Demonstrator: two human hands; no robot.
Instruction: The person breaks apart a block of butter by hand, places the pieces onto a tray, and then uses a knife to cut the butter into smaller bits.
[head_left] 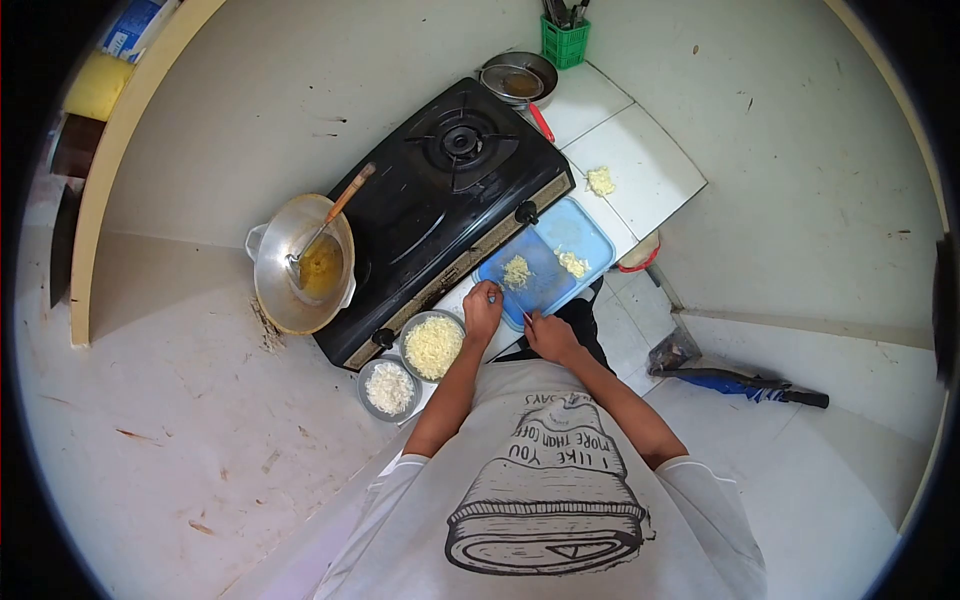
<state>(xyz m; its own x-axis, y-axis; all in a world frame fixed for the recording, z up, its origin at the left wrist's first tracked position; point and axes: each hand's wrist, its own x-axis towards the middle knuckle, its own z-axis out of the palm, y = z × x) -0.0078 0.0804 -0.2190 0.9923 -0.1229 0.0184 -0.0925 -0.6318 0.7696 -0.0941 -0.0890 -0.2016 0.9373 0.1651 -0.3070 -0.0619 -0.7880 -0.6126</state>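
My left hand [484, 312] is closed at the near left edge of a blue cutting board [545, 293]; what its fingers pinch, if anything, is too small to make out. My right hand [548, 337] is wrapped round the handle of what looks like a small knife [527, 316], its tip toward the board. Finely chopped pale bits [516, 272] form a small heap on the board. Beside them, larger pale pieces [572, 263] lie toward the right end of the light blue tray [597, 238] beneath. Two bowls stand left of my left hand, one with pale yellow shreds [434, 347], one with white contents [389, 388].
A black gas stove [440, 190] stands beyond the board. On its left part sits a wok [275, 230] with yellowish liquid and a wooden-handled spatula [346, 197]. A pan and strainer [518, 80], a green basket [565, 45] and a pale pile [600, 181] are on the tiled counter.
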